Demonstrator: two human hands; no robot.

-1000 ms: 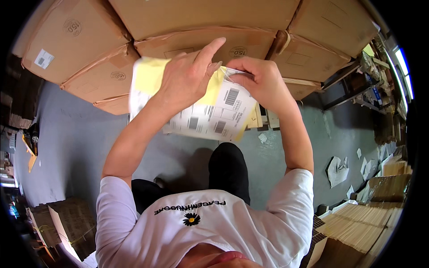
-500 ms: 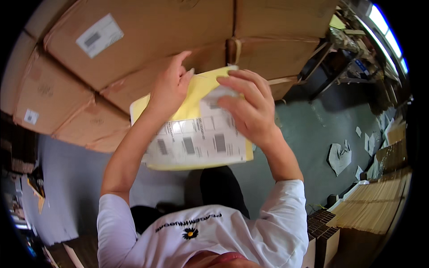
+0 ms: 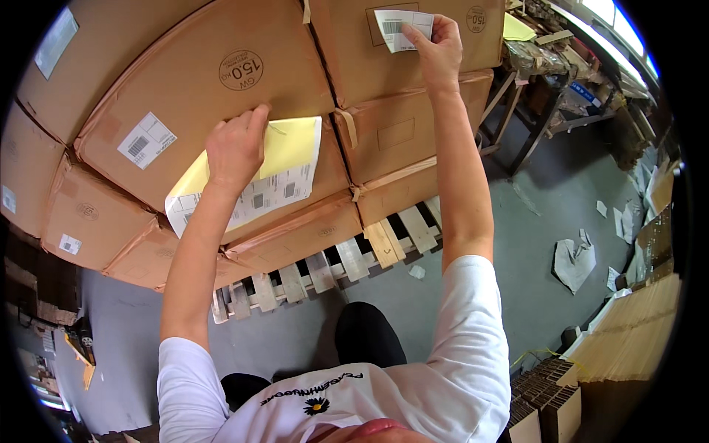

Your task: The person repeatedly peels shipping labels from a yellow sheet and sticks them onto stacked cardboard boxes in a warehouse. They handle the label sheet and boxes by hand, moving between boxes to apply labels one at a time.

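Head view, left to right: a white sticker (image 3: 148,140) sits on the face of a large brown carton (image 3: 199,96), at ten o'clock from the picture's centre. Next comes the label sheet (image 3: 284,162), at about half past ten: its upper part is plain yellow backing, while its lower part carries white printing with dark barcode blocks and thin ruled lines. It hangs at a tilt, slightly bowed, its left end dipping toward eight o'clock. The left hand (image 3: 236,150) is curled tight over its upper edge, fingers folded in; most of the sheet spreads at three o'clock from that hand, a smaller part at eight. Farther right, at one o'clock, a small label (image 3: 399,31), white with a barcode and ruled boxes, shows against another carton (image 3: 354,66); whether it touches the cardboard I cannot tell. The right hand (image 3: 442,53) pinches its right side between thumb and fingers, so the label lies at ten o'clock from that hand, the sheet well apart at eight
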